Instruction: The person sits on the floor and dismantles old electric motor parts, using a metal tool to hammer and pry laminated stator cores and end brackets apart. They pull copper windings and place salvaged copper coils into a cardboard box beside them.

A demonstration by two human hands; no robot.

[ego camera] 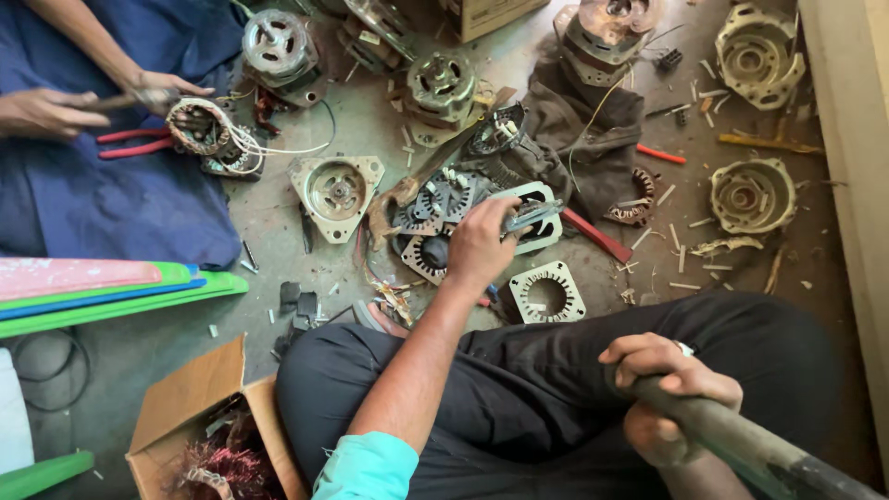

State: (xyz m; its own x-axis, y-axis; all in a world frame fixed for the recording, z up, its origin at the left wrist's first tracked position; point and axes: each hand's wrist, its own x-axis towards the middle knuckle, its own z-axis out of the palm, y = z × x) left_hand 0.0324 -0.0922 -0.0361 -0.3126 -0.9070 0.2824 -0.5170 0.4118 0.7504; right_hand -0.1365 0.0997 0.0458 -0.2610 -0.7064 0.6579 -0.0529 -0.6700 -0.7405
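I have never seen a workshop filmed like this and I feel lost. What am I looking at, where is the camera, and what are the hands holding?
There is one picture, taken by a camera worn on a person's head, looking down at their own lap and hands. They sit on a grey floor in dark trousers. Their left hand reaches forward and has its grip on a metal motor part, on a pile of similar stator plates. Their right hand rests on the knee, closed round a thick grey handle; its working end is out of view. Scattered around are taken-apart electric motors, round end covers, a dark cloth and small scraps. A cardboard box at lower left holds copper wire. At upper left, another person's hands work on a coil with a tool, red-handled pliers beside them.
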